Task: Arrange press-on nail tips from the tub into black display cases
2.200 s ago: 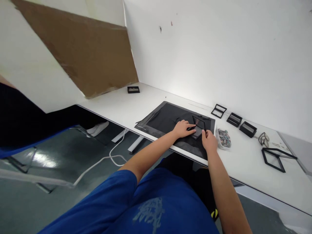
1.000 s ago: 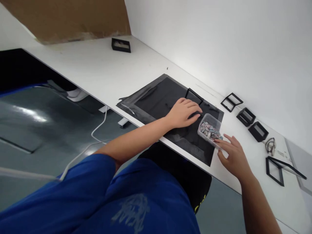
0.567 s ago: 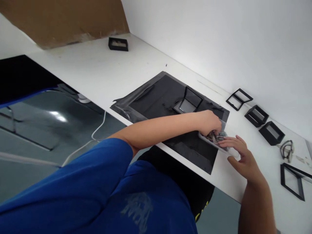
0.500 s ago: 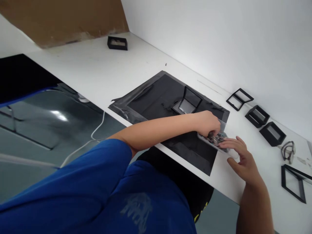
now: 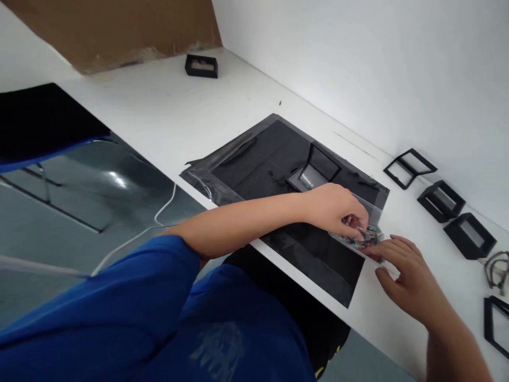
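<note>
My left hand (image 5: 338, 208) reaches across into a clear plastic container (image 5: 379, 233) of small mixed pieces, some shiny. Its thumb and fingers are curled together down at the pieces; whatever is between them is too small to make out. At the container's right end, my right hand (image 5: 407, 270) touches the edge with its fingers stretched out and its thumb apart. Beyond my left wrist, an opened black display frame (image 5: 324, 163) with a clear pane stands on a black mat (image 5: 246, 170). The container lies partly over the mat's right side.
Along the wall at right stand an open black frame (image 5: 409, 167), two black boxes (image 5: 441, 200), a pair of glasses (image 5: 496, 270) and another black frame (image 5: 497, 326). A small black box (image 5: 201, 66) sits far back on the white table (image 5: 151, 116). A white cable (image 5: 165, 207) hangs at the front edge.
The view has shifted slightly, so the table things sit differently in the picture. My left hand has turned, showing its thumb and fingers at the pieces. My right hand stays at the container's edge.
</note>
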Tool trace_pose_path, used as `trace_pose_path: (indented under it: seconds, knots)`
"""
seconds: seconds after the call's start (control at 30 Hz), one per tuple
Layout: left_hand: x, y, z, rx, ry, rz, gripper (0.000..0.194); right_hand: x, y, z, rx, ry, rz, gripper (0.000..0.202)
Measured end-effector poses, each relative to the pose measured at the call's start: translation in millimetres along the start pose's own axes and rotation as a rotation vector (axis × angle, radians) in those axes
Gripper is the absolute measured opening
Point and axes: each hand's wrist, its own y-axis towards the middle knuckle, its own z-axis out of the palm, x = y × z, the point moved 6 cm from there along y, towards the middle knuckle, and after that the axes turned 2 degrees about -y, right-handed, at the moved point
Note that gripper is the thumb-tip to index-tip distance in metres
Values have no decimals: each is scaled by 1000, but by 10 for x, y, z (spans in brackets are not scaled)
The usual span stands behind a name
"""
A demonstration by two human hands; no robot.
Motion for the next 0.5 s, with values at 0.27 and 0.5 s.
trace_pose_path:
  seconds: [0.27, 0.5]
  knots:
    - [118, -16, -119, -104, -112, -218, 13, 211, 288, 42, 188, 32, -82, 34]
    - [90, -63, -128, -238, -422, -291, 16, 244, 355, 115, 105, 61, -61, 26]
